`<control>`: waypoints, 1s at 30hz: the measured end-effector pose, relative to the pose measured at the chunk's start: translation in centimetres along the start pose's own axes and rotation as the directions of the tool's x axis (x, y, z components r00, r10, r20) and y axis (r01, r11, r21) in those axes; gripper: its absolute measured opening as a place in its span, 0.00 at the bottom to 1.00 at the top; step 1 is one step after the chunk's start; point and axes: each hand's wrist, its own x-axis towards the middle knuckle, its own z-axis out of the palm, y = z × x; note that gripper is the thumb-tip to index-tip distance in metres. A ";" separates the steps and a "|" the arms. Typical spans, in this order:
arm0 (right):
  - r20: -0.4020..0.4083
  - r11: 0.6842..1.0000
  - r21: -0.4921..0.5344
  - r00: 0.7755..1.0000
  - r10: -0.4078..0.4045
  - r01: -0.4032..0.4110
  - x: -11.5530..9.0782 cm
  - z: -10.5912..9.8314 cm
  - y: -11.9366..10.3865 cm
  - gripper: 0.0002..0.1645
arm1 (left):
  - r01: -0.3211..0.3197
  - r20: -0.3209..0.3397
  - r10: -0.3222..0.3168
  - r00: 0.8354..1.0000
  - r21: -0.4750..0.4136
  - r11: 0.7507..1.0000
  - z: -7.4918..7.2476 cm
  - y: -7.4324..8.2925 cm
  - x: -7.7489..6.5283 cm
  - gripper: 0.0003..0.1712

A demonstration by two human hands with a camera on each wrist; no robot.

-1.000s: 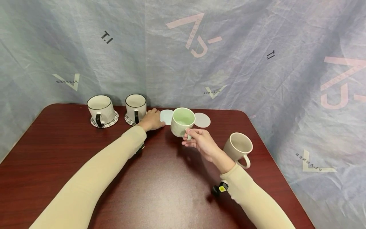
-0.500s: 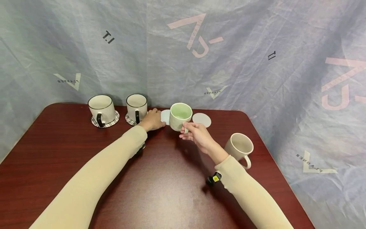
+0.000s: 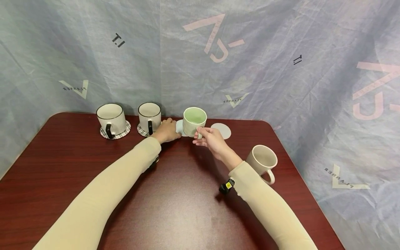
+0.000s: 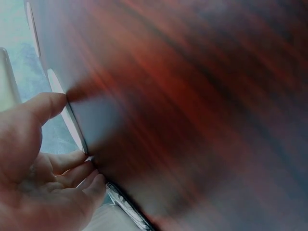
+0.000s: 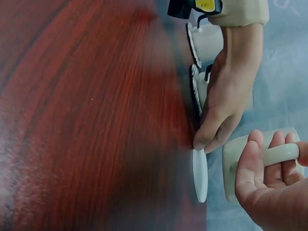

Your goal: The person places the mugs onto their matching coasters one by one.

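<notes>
My right hand [image 3: 212, 139] pinches the handle of a pale green mug [image 3: 191, 127], upright over the light blue coaster [image 3: 179, 127]. In the right wrist view a gap shows between the mug's base [image 5: 229, 166] and the coaster [image 5: 200, 178]. At the coaster's left side is my left hand [image 3: 166, 131], its thumb and index finger set at two places on the rim, holding it on the table. Its other fingers curl beside them in the left wrist view. Left of that hand, a white ribbed mug [image 3: 147, 119] with black rim and handle stands on a checked coaster.
Another black-rimmed white mug [image 3: 114, 119] stands on a checked coaster [image 3: 126, 130] farther left. A pale grey coaster [image 3: 222, 131] lies right of the green mug. Near the right edge is a beige mug [image 3: 259, 159]. A printed grey cloth [image 3: 265, 45] hangs behind the table [image 3: 175, 201].
My right hand has carried the green mug away from me and slightly left, from in front of the light blue coaster to over it. The left hand stays at the coaster.
</notes>
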 end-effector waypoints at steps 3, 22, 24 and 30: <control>-0.009 1.000 -0.006 1.000 0.000 0.000 0.5 0.0 0.0 0.16 | -0.003 -0.005 0.003 1.000 0.001 1.000 0.1 0.0 0.0 0.39; -0.030 1.000 -0.018 0.999 -0.017 0.017 2.9 0.2 0.6 0.16 | -0.003 -0.003 0.003 1.000 0.007 1.000 0.0 0.0 -0.2 0.40; -0.029 1.000 -0.020 0.999 -0.022 0.021 3.1 0.4 0.6 0.16 | 0.000 0.000 0.000 1.000 0.009 1.000 -0.1 0.0 -0.3 0.41; -0.030 1.000 -0.014 0.999 -0.026 0.026 3.7 0.8 0.7 0.15 | 0.001 0.000 -0.001 1.000 0.009 1.000 -0.2 0.1 -0.3 0.41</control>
